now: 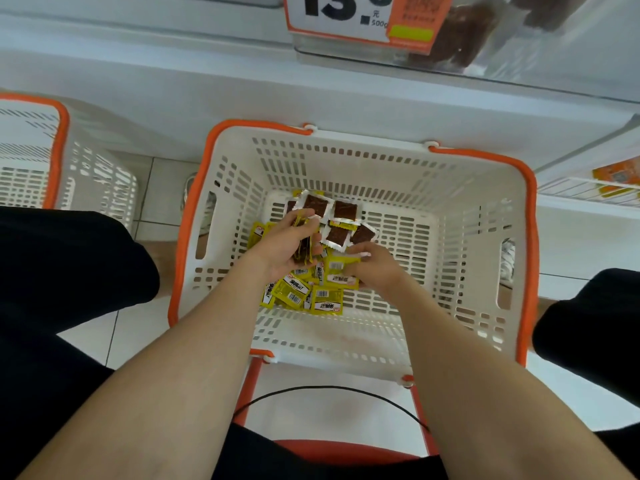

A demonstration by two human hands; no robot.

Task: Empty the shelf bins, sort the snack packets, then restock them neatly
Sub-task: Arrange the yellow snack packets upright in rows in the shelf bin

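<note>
Left hand (287, 242), right hand (375, 268) grip yellow packets (323, 301); price tag (337, 10): 13.8.

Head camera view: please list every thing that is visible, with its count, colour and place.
basket: one, white with orange rim, centre, on the floor
second basket: one, white and orange, left edge
yellow packets: many, yellow, heaped in the basket's near part
brown packets: about five, brown with silvery edges, far part of the heap
price sign: one, white with orange border, top
shelf bin: one, clear, top right, dark snacks inside
cord: one, black, bottom centre
left hand: grips a bundle of yellow packets
right hand: touches the yellow packets; grip unclear
</note>
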